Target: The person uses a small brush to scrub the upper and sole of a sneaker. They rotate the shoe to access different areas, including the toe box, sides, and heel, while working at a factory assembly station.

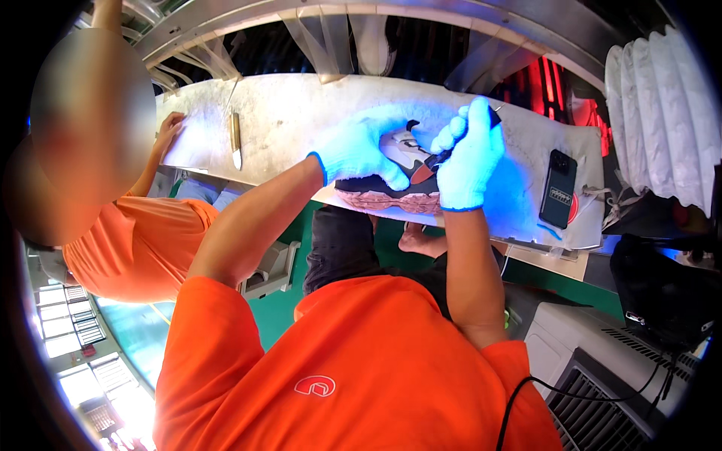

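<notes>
A sneaker [395, 201] with a black, white and orange-brown upper and a mottled pink sole lies on its side at the near edge of the worktable. My left hand [362, 152], in a white glove lit blue, is closed over the upper and holds it. Gripped in my gloved right hand [471, 161] is a slim dark-handled tool [494, 116]; its end meets the upper beside the orange-brown patch. The fist hides most of the tool, so I cannot tell its exact kind.
A knife [235, 141] lies at the table's left, near a co-worker's hand [172, 125]. On the right lie a black phone [558, 188] and a blue strip [550, 231]. Behind the table [278, 101] hang clear plastic flaps [320, 45]; a white ribbed duct [658, 120] stands far right.
</notes>
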A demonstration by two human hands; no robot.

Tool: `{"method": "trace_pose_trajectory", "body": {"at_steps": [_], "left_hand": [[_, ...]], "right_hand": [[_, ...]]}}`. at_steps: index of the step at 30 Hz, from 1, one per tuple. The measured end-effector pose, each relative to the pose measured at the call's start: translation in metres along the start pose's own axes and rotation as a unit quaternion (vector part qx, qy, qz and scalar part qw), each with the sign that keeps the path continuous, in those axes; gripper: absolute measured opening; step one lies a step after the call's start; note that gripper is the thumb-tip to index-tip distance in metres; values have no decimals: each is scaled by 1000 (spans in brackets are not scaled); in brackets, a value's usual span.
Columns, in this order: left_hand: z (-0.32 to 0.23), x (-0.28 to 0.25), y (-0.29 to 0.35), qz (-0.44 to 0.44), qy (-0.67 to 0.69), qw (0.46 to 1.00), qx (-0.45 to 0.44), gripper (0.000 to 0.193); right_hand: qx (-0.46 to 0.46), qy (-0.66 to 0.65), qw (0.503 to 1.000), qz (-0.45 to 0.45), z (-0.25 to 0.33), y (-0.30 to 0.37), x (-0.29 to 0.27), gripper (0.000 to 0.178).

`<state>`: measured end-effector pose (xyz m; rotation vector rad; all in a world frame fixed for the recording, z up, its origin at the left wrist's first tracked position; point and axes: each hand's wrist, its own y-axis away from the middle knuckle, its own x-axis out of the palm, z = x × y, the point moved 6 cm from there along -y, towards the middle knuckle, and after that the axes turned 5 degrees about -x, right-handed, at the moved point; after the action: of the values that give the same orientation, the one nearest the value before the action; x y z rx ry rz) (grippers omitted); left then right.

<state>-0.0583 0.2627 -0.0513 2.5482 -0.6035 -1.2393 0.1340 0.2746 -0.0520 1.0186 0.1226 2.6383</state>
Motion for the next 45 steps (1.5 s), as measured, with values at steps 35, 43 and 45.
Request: {"method": "trace_pose_trajectory", "body": {"at_steps": [35,43,45], "left_hand": [[-31,0,42,-91,76,984,136,100],[-101,43,34,-165,-75,957,227,71],[-116,-4,64,-154,11,965,213,71]], "right_hand": [[-93,-168,822,535,179,278,-64,29],[-104,-113,853,499,166,255,-62,26],[-107,-99,863,483,161,250,-63,26]]}}
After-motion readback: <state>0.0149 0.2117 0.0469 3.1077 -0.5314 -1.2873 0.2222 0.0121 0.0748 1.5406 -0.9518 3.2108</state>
